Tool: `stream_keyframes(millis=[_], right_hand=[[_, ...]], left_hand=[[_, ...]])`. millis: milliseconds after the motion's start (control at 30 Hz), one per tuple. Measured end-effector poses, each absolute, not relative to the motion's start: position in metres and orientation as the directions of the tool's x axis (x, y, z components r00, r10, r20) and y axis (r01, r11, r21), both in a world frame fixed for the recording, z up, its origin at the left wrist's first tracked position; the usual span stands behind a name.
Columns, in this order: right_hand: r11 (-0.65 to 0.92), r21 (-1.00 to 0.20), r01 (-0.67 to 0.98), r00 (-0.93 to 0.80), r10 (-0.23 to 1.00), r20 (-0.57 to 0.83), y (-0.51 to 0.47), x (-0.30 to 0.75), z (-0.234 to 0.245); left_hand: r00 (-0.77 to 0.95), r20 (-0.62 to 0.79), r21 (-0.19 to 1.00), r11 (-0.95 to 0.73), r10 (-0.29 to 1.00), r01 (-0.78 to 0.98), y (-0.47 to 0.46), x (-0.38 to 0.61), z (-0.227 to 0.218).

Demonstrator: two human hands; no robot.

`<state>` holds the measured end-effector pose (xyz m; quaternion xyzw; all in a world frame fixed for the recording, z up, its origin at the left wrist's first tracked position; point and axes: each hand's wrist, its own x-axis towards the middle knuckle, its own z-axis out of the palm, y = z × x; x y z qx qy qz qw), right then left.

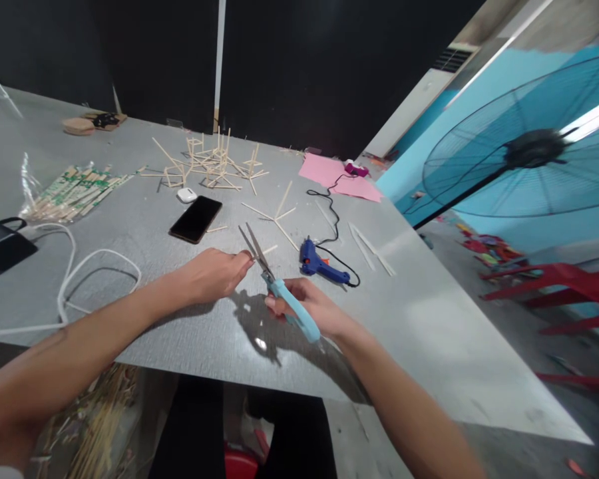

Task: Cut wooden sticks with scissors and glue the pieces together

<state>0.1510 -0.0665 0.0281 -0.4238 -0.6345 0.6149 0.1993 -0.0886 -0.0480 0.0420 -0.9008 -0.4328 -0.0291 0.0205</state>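
A grey, flat-topped table (pixel 424 326) spreads below. At the table's far side stand pale wooden-stick frames (pixel 219 159). Over its near half, the right hand (pixel 324 309) curls around metal scissors (pixel 279 287) with light-blue handles, blades parted; the left hand (pixel 217 273) pinches a thin, pale wooden stick (pixel 271 249) at the blades.

Bright overhead-style light spreads across the gray table (pixel 429 346), leaving a soft sheen on its right side, while black panels (pixel 304 73) at the back sink into gloom. A dark shadow falls beside the scissors (pixel 295 307), pierced by a small spot of glare. A white strip of light (pixel 596 120) glares behind the fan (pixel 533 148), stretched by wide-angle distortion near a blurred red chair (pixel 574 283)
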Motion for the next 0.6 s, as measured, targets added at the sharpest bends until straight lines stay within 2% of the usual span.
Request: stream_keyframes(millis=[133,467,600], right_hand=[[-0.089,-0.953,0.29,-0.566,0.786,-0.246,-0.0654,0.153,0.0258],[-0.054,-0.946,0.32,-0.559,0.795,-0.235,-0.0643,0.1556,0.0273],[-0.082,-0.949,0.303,-0.535,0.809,-0.241,-0.066,0.1541,0.0213]], left_hand=[[0.629,0.08,-0.008,-0.63,0.774,0.777,-0.0494,-0.0891,0.0445],[0.634,0.136,0.104,-0.648,0.761,0.755,-0.0493,-0.0904,0.042],[0.637,0.122,0.077,-0.647,0.761,0.758,-0.0488,-0.0898,0.0417]])
